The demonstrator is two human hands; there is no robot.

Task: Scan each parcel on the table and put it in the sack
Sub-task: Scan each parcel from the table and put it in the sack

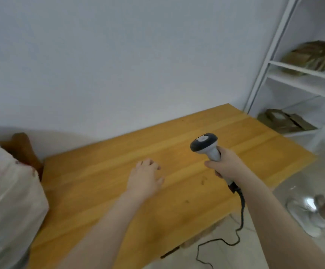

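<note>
Sack (8, 191), soft and limp by the look, sits well left of the left fingers (148, 163), which spread relaxed over the tabletop (99, 191); no parcel shows beneath them. Right fingers (211, 164) wrap the handle of the scanner (204, 144), probably light and rigid.

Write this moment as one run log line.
right hand: grips scanner | left hand: open over table | sack: left of table | boxes: on shelf

Two bare hands are recorded: left hand (145, 178) and right hand (224, 166). The left forearm (107, 222) and right forearm (274, 216) are seen uncovered along their whole visible length, down to the lower frame edge. Fine surface detail is lost to blur.
</note>
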